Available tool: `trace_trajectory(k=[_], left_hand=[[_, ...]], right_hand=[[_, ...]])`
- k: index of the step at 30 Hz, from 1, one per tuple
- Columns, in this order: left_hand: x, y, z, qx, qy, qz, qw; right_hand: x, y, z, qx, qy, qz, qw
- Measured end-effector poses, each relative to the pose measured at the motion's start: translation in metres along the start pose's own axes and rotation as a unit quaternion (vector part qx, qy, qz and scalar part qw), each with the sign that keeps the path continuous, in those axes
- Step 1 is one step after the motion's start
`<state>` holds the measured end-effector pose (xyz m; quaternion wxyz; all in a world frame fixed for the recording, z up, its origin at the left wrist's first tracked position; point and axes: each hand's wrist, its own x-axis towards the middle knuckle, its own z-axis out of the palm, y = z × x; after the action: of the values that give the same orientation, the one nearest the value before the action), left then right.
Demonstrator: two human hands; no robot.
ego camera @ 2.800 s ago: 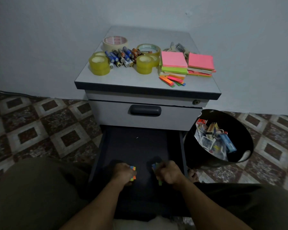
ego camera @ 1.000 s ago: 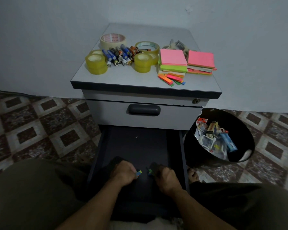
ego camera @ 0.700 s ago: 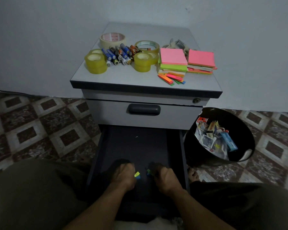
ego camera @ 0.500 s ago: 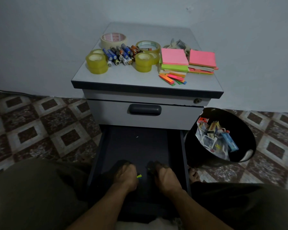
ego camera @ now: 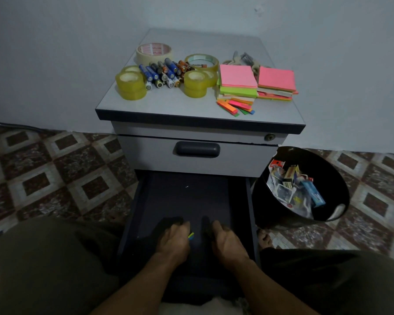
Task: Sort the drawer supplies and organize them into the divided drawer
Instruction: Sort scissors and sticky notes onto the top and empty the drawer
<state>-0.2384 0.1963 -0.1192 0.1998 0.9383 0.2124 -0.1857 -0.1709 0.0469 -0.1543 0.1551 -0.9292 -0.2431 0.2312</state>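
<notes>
The dark bottom drawer of the grey cabinet stands pulled out. Both hands are low inside its near end. My left hand pinches a few small coloured index strips, yellow and blue, at its fingertips. My right hand lies beside it, fingers curled down onto the drawer floor, their tips hidden. On the cabinet top lie yellow tape rolls, batteries, pink and green sticky-note pads and more coloured strips.
A black bin holding packets and wrappers stands right of the drawer. The upper drawer with its dark handle is closed. Grey metal clips lie behind the pads. My knees flank the drawer on the tiled floor.
Both hands have sunk lower and nearer in the drawer. The coloured strips seen in my right hand earlier are no longer in sight; my left hand still shows a few.
</notes>
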Motion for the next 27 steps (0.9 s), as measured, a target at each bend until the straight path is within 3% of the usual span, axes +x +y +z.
trace_trajectory(k=[27], left_hand=[[0.008,-0.003,0.005,0.035,-0.014,0.041,0.998]], right_hand=[[-0.003,-0.002,-0.006,0.017,0.028,-0.024,0.999]])
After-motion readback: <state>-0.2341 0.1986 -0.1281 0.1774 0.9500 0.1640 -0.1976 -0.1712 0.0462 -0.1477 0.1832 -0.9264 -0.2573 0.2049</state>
